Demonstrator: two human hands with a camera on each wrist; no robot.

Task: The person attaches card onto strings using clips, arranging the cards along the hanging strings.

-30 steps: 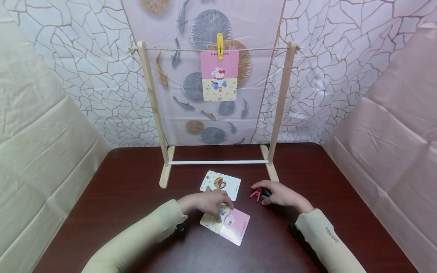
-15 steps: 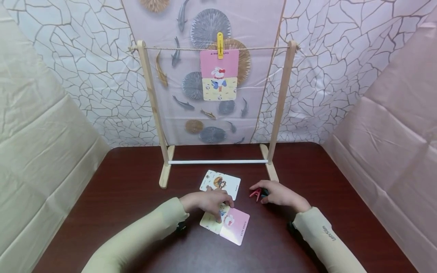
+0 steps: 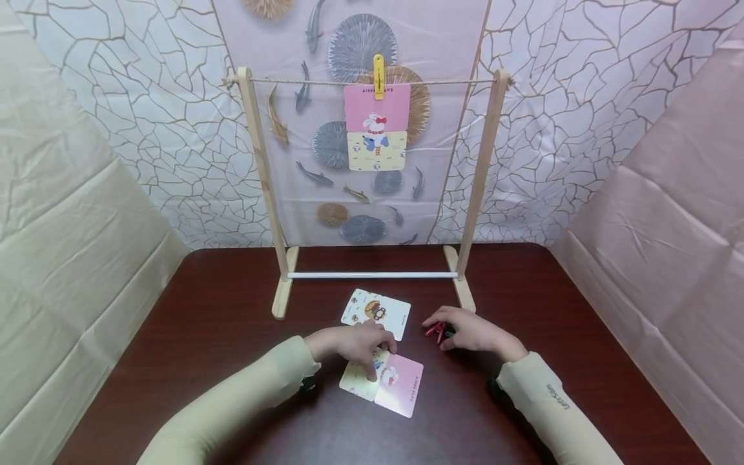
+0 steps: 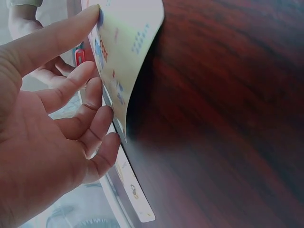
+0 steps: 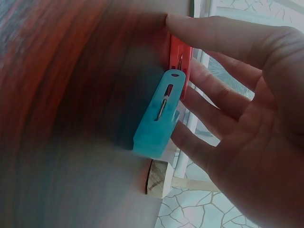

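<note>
In the head view, my left hand (image 3: 361, 342) lies over a pink-and-yellow rabbit card (image 3: 402, 387) on the table. The left wrist view shows the thumb at the card's face and the bent fingers along its edge. Just behind it is a white card (image 3: 394, 313) with a brown animal picture, partly covered by the hand. My right hand (image 3: 473, 331) is at a red clothespin (image 3: 436, 331) and a blue clothespin (image 5: 159, 118). Its thumb and fingers are spread around the red one, with the blue one nearer the wrist camera.
Behind the hands stands a wooden rack (image 3: 484, 174) with a rope (image 3: 296, 82) strung across its top. A yellow clothespin (image 3: 379, 77) holds another pink-and-yellow card (image 3: 357, 110) on the rope. A white bar (image 3: 372, 275) joins the rack's feet.
My right fingers and thumb have shifted slightly left around the clothespins, covering more of the blue one. The left hand has stayed on the card.
</note>
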